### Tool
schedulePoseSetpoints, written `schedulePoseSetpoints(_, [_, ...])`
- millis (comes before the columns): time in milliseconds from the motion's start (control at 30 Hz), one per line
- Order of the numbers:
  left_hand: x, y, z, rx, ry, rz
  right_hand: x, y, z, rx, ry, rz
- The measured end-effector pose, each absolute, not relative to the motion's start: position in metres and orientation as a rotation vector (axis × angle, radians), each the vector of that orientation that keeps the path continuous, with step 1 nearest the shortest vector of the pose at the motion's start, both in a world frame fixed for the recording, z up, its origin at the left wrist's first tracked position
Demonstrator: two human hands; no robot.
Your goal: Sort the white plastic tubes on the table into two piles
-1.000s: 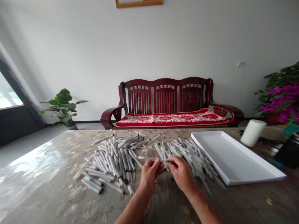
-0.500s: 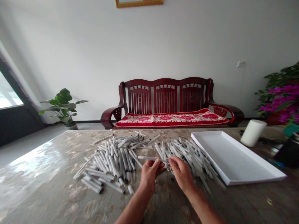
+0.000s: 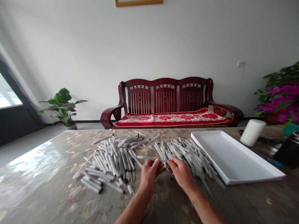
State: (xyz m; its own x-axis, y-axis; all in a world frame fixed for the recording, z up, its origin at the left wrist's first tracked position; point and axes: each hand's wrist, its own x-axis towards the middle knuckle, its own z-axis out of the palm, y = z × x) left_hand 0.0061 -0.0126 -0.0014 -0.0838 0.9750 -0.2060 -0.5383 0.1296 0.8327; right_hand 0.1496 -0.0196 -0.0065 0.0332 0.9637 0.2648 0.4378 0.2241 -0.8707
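White plastic pen tube [image 3: 148, 158] lies with its long axis left to right, above the desk [image 3: 42, 168]. The right hand [image 3: 181, 174] clenches its right end in a pinch grip; the left hand [image 3: 149, 175] sits nearer its middle, contact unclear.

hidden: my fingers [image 3: 171, 162] cover one end of the white tube [image 3: 149, 158] | too small to tell: black tips [image 3: 101, 190] on the tube pile [image 3: 116, 158] | cut off: picture frame [image 3: 139, 2] at top, flowering plant [image 3: 280, 96] and dark object [image 3: 288, 152] at right, my forearms [image 3: 133, 211] at bottom
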Motion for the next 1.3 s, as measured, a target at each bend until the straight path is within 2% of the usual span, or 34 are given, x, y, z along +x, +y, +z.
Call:
schedulePoseSetpoints(267, [0.009,-0.015,0.0,0.523,0.957,1.324,0.158,-0.018,-0.007,-1.23,-1.827,0.057])
schedulePoseSetpoints(400, [0.011,-0.017,0.007,0.471,0.965,1.302,0.158,-0.019,-0.007,-1.151,-1.866,-0.125])
schedulePoseSetpoints(500, [0.011,-0.018,0.009,0.466,0.949,1.326,0.156,-0.021,-0.005,-1.128,-1.819,-0.066])
schedulePoseSetpoints(767, [0.009,-0.017,0.002,0.567,0.889,1.354,0.152,-0.025,0.003,-1.345,-1.72,0.469])
schedulePoseSetpoints(1067, [0.002,-0.01,0.004,0.499,0.984,1.37,0.166,-0.015,-0.007,-1.368,-1.749,0.133])
schedulePoseSetpoints(1300, [0.004,-0.012,0.001,0.565,0.982,1.356,0.162,-0.022,0.002,-1.412,-1.791,0.036])
